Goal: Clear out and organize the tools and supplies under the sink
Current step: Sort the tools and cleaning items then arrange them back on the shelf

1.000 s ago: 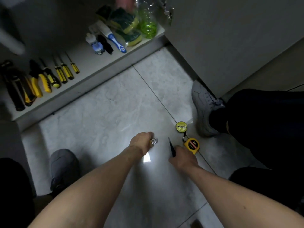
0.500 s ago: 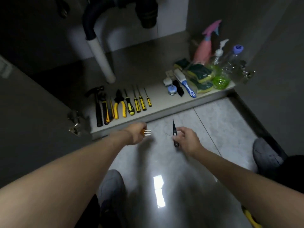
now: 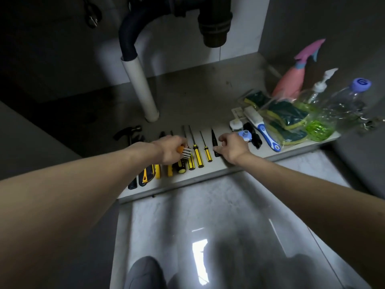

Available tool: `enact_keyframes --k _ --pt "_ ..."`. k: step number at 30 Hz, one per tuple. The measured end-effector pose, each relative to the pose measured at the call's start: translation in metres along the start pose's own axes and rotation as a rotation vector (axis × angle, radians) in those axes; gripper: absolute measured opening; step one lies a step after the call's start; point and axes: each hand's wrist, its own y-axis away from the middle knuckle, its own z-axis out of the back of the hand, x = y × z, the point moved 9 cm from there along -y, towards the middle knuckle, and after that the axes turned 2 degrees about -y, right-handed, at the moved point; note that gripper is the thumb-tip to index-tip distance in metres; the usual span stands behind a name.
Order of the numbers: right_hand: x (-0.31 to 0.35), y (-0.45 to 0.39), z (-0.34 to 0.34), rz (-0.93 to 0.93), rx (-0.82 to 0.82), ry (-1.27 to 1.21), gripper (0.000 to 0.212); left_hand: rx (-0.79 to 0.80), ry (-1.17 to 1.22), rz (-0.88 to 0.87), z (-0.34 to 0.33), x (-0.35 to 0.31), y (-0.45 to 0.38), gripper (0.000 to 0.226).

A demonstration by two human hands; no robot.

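Cabinet floor under the sink: tools are laid in a row along its front edge, handles toward the viewer. A hammer is seen at the row's left end, then dark and yellow-handled pliers (partly hidden by the left forearm), then yellow-and-black screwdrivers side by side.

Left hand is held over the middle of the row, fingers curled round a set of small metal keys with an orange holder; the silver ends stick out toward the right. Whether the set touches the tools below cannot be told.

Right hand is placed just right of the last screwdriver, fingers closed on the handle end of a slim black pointed tool, which lies on the cabinet floor, tip pointing to the back.

Right of that hand are noted: a small blue fitting, a black object, a blue-and-white brush, green-and-yellow sponges in wrap, a pink spray bottle, a pump bottle, a clear bottle with purple cap.

White drain pipe stands at the back. Pale tiled floor in front.
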Motion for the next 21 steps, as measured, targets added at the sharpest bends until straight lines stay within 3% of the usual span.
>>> enact_keyframes --k 4,15,21 --pt "0.0 0.012 0.001 0.041 -0.055 0.028 0.031 0.002 0.044 0.015 0.001 0.005 -0.008 0.011" --pt "-0.002 0.028 -0.006 0.011 -0.03 0.021 0.03 -0.059 0.117 0.038 0.009 0.012 -0.016 0.01" --pt "-0.009 0.039 0.005 -0.009 -0.074 -0.12 0.02 -0.07 0.174 0.008 0.006 -0.011 -0.026 0.008"
